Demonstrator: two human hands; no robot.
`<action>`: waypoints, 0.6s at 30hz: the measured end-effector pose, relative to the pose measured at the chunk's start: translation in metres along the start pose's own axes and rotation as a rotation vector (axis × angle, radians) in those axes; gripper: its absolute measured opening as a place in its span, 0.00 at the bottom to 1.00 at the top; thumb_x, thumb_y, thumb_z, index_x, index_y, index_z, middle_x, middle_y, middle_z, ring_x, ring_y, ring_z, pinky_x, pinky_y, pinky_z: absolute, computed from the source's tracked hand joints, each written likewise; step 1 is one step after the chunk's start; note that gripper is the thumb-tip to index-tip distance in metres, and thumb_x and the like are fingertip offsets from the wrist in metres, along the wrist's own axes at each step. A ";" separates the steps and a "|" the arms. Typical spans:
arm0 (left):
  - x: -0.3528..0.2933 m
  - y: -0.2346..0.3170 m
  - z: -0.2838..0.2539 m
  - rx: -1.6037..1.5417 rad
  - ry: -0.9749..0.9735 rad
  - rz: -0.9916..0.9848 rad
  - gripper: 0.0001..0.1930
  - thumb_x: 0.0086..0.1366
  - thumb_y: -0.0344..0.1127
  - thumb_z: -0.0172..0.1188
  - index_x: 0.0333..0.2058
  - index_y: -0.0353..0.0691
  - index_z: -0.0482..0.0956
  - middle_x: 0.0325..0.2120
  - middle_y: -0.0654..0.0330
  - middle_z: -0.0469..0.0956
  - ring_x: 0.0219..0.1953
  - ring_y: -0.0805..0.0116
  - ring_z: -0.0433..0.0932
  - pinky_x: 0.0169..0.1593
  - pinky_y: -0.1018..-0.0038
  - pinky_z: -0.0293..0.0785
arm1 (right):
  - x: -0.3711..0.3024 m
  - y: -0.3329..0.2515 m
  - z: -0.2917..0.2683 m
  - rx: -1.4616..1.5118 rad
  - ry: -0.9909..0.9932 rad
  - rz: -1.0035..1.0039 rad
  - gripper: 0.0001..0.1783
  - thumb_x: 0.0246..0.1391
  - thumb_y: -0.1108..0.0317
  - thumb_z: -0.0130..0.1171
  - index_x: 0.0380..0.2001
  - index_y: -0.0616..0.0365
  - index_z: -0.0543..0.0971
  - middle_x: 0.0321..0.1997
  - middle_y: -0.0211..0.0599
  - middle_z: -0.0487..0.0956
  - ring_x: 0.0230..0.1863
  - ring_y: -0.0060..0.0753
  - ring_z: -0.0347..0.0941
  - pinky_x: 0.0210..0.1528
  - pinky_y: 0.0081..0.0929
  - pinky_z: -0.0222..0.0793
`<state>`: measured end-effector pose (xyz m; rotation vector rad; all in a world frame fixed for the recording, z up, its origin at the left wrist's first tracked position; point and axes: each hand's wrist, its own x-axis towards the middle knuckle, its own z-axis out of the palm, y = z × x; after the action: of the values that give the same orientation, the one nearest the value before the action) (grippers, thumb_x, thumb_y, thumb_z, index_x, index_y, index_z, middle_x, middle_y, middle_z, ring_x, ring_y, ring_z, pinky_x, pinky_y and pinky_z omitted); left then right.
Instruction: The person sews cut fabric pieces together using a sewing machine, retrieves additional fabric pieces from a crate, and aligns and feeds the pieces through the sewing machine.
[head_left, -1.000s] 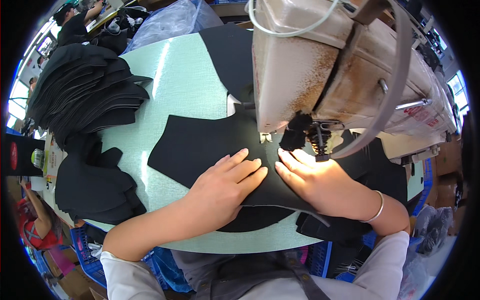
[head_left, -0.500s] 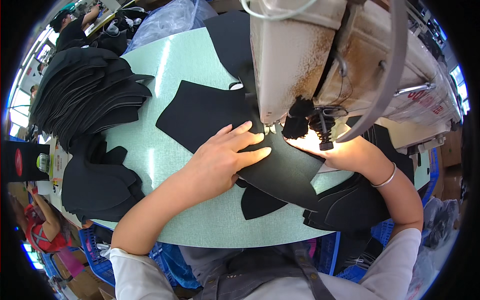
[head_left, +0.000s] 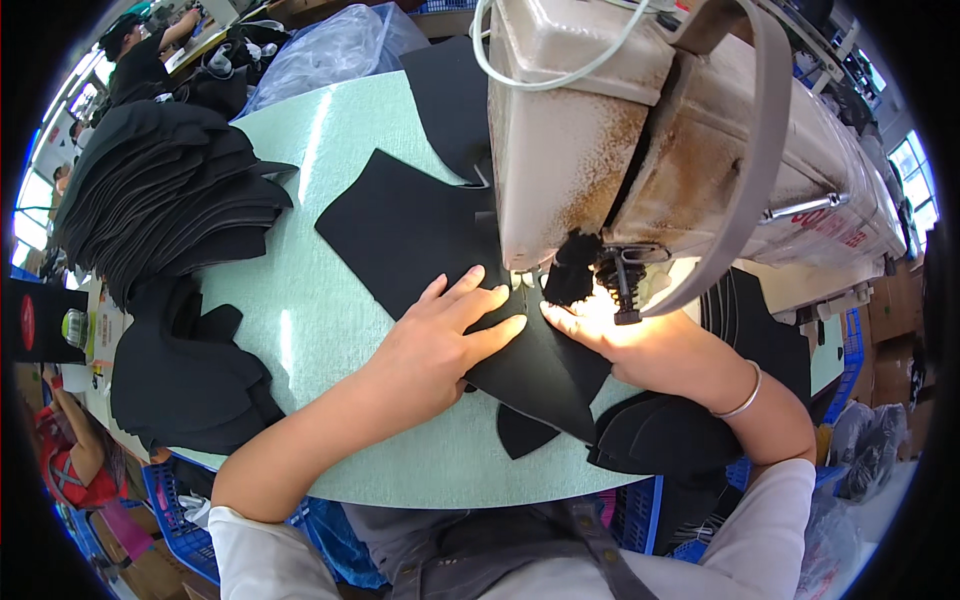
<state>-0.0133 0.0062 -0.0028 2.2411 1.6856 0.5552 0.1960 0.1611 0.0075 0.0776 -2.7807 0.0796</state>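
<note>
A large black fabric piece (head_left: 400, 225) lies under the head of a beige sewing machine (head_left: 560, 150), with a second black layer (head_left: 575, 365) meeting it along a line below the presser foot (head_left: 522, 281). My left hand (head_left: 435, 345) rests flat on the fabric just left of the foot, fingers spread. To the right of the foot, my right hand (head_left: 640, 350) grips the fabric's edge with its fingers close together. Bright lamp light and the machine's black thread-tension parts (head_left: 622, 285) partly hide those fingers.
Tall stacks of cut black pieces (head_left: 170, 200) stand at the table's left, with more (head_left: 190, 370) nearer me. Other black pieces (head_left: 665, 435) lie right of my work. Blue baskets (head_left: 180, 520) sit below the pale green table (head_left: 400, 470). Co-workers (head_left: 140, 60) are at far left.
The fabric has shifted slightly away from me under the machine, and both hands have moved with it, the right hand coming closer to the foot. My view has also tilted a little.
</note>
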 end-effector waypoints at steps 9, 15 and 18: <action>0.008 -0.016 0.002 -0.049 0.034 0.046 0.33 0.41 0.24 0.68 0.52 0.51 0.79 0.56 0.51 0.68 0.66 0.46 0.60 0.65 0.46 0.57 | -0.018 0.035 0.024 -0.018 0.011 -0.019 0.11 0.36 0.68 0.63 0.28 0.55 0.81 0.25 0.36 0.78 0.29 0.39 0.77 0.34 0.37 0.72; -0.003 0.028 0.014 0.088 0.113 -0.114 0.27 0.50 0.23 0.62 0.52 0.39 0.75 0.53 0.49 0.69 0.61 0.43 0.65 0.59 0.45 0.65 | 0.009 -0.038 -0.013 -0.216 -0.388 0.157 0.34 0.43 0.74 0.56 0.59 0.65 0.71 0.42 0.38 0.76 0.44 0.35 0.76 0.41 0.32 0.76; -0.003 0.013 0.003 -0.003 0.064 -0.097 0.28 0.48 0.21 0.62 0.52 0.42 0.77 0.53 0.51 0.70 0.62 0.43 0.64 0.62 0.46 0.64 | 0.002 -0.028 -0.003 -0.192 -0.310 0.131 0.29 0.45 0.72 0.55 0.55 0.65 0.73 0.36 0.37 0.76 0.37 0.33 0.76 0.35 0.30 0.74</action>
<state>-0.0021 -0.0002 0.0000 2.1473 1.8129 0.6118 0.1966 0.1332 0.0123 -0.1543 -3.0837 -0.1813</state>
